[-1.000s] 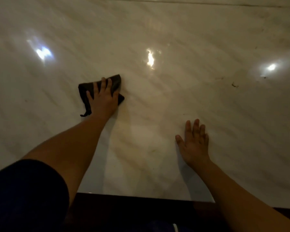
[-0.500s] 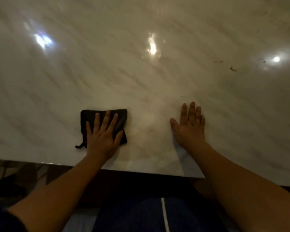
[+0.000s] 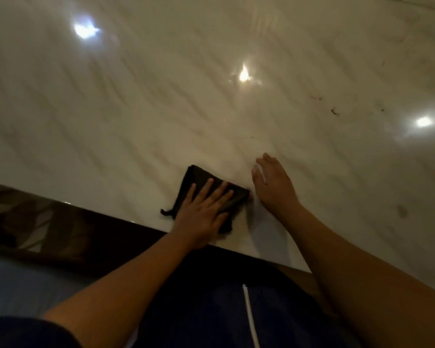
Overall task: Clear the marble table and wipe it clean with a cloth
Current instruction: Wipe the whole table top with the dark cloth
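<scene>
head view: we have our left hand (image 3: 201, 217) flat on the dark cloth (image 3: 201, 175), fingers straight and spread, pressing it to the marble table (image 3: 136, 109) close to the near edge, around 6 o'clock in frame. our right hand (image 3: 274, 187) lies loose and empty on the marble just beside the cloth, at its 3 o'clock. small dark specks (image 3: 335, 111) sit well apart, toward 2 o'clock.

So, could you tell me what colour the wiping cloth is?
The folded fabric cloth is black, per the head view.
</scene>
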